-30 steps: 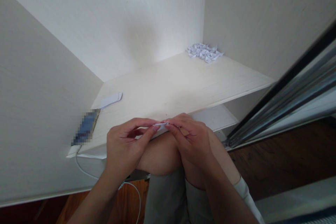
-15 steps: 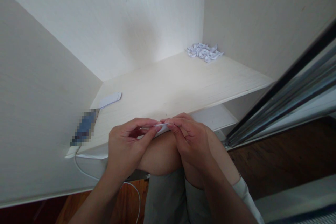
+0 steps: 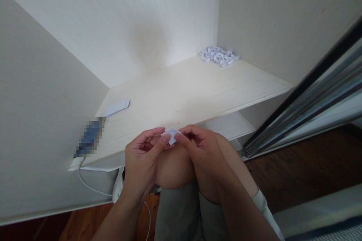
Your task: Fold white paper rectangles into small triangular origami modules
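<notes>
1. Nearest to the camera, the person is sitting, and grey shorts (image 3: 178, 211) are covering the thighs; below, at the left, a part of the wooden floor (image 3: 72, 222) is showing.
2. The left hand (image 3: 141, 162) is holding a small folded white paper (image 3: 172, 131) at its left side; the thumb is lying on top, and the fingers are closing on it from behind.
3. The right hand (image 3: 207, 154) is holding the same paper at its right side, with the thumb also pressing on top; some of its fingertips are hiding, so I cannot tell exactly how they are placed.
4. This paper is staying between both thumbs, above the bare knees (image 3: 175, 167) and just before the front edge of the white shelf (image 3: 158, 98).
5. At the left, a white cable (image 3: 91, 186) is hanging from the shelf's corner, near a blurred blue object (image 3: 92, 135) which I cannot identify.
6. Just behind this object, some flat white paper slips (image 3: 117, 108) are lying on the shelf.
7. Farthest, in the right back corner, a pile of folded white papers (image 3: 219, 56) is resting near the back wall (image 3: 175, 7).
</notes>
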A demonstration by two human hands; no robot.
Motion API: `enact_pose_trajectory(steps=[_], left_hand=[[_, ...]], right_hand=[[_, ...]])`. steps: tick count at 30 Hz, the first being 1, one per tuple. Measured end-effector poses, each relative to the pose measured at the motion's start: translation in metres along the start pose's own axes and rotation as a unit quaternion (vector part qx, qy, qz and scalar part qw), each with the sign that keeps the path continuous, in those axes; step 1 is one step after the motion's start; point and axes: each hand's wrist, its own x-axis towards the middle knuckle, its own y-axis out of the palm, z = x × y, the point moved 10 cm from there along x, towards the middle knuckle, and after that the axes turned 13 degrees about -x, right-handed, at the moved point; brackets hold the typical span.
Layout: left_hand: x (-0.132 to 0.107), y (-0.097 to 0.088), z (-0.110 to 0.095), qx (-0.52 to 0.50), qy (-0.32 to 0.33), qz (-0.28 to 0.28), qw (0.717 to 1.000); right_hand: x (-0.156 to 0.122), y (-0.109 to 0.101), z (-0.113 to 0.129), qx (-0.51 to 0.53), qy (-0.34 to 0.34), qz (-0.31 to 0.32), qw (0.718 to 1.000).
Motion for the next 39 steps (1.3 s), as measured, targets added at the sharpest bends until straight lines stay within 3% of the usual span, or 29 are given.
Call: enact_pose_trajectory(steps=[6,10,13,21,26,30,35,39], left_hand=[[-0.002,0.006,0.000,0.096,-0.018,0.081,0.992],[-0.003,0.026,-0.008,0.171,-0.033,0.159,0.972],[-0.007,0.036,-0.012,0.195,-0.044,0.180,0.963],[-0.009,0.028,-0.015,0.144,0.020,0.101,0.984],[-0.011,0.027,-0.005,0.178,-0.022,0.108,0.978],[-0.013,0.027,-0.020,0.201,0.038,0.102,0.973],[-0.014,0.007,-0.022,0.119,0.134,0.000,0.984],[-0.015,0.000,-0.003,0.076,0.116,-0.040,0.989]], right_hand=[[0.000,0.002,0.005,0.029,0.002,0.030,0.999],[-0.002,0.005,0.012,0.013,0.000,0.079,0.997],[-0.003,0.005,0.012,-0.032,-0.005,0.092,0.995],[0.000,0.020,-0.003,0.025,0.019,0.087,0.996],[-0.002,0.012,0.004,-0.044,-0.011,0.075,0.996],[-0.003,0.015,0.001,-0.052,-0.006,0.079,0.996],[0.000,0.021,-0.003,-0.011,0.020,0.068,0.997],[0.001,0.018,-0.004,-0.030,0.014,0.060,0.998]])
